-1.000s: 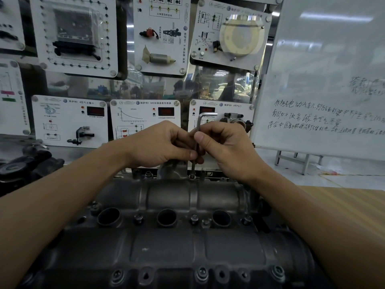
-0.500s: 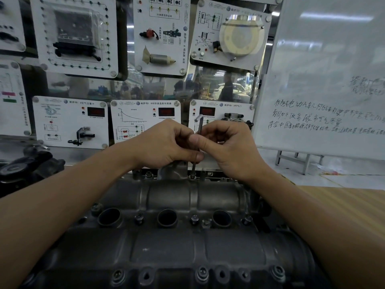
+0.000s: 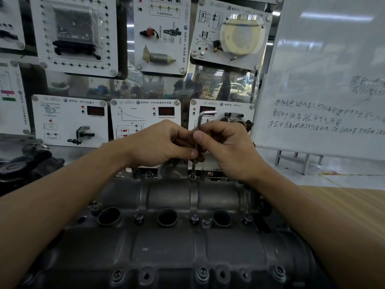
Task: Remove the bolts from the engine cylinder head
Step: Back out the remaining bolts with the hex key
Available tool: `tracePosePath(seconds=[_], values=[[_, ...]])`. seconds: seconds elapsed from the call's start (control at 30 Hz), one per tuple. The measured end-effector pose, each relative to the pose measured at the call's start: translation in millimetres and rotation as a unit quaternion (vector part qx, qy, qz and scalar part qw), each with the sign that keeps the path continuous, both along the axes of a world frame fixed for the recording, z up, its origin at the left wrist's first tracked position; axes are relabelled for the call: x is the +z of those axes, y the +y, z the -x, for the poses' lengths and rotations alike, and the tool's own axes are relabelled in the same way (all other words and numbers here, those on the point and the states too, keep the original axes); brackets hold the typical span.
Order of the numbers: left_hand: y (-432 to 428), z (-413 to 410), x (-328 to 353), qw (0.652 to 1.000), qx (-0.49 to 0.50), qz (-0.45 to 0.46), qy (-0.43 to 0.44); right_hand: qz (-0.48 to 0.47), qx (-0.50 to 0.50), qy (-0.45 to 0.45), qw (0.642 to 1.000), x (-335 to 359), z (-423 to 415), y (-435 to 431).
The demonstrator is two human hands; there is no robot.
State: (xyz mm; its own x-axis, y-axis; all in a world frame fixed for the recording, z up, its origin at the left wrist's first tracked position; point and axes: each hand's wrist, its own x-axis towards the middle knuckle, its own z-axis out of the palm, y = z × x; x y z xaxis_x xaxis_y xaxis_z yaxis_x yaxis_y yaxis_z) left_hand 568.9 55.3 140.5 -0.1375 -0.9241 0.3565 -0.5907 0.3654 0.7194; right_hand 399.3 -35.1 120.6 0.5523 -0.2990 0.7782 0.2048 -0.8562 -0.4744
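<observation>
**Both hands on a key at the far edge of the engine**

The dull grey engine point(image 3: 166, 251) lies crosswise, bolts point(image 3: 203, 274) along its near edge. Beyond its far edge, the left hand point(image 3: 160, 142) and right hand point(image 3: 225, 147) pinch an upright key point(image 3: 199, 126), short arm pointing right, tip in a far bolt point(image 3: 192, 175).

There were two hands point(image 3: 164, 142), one hex key point(image 3: 200, 122), one cylinder head point(image 3: 170, 251) with three round holes point(image 3: 167, 217), and one whiteboard point(image 3: 325, 76).

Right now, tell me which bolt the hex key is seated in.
The far-edge bolt right of the curved casting, beneath both hands. The hex key stands upright in it; the other bolts have no tool on them.
</observation>
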Motion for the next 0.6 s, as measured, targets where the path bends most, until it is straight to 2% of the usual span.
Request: tracePosePath(seconds=[0.2, 0.6], values=[[-1.5, 0.2, -0.5, 1.0, 0.007, 0.01, -0.004, 0.003, -0.002, 0.024, 1.0, 0.0, -0.1, 0.6], [-8.3, 3.8, -1.5, 0.999, 0.009, 0.031, -0.01, -0.034, -0.013, -0.032, 0.999, 0.1, 1.1, 2.3]])
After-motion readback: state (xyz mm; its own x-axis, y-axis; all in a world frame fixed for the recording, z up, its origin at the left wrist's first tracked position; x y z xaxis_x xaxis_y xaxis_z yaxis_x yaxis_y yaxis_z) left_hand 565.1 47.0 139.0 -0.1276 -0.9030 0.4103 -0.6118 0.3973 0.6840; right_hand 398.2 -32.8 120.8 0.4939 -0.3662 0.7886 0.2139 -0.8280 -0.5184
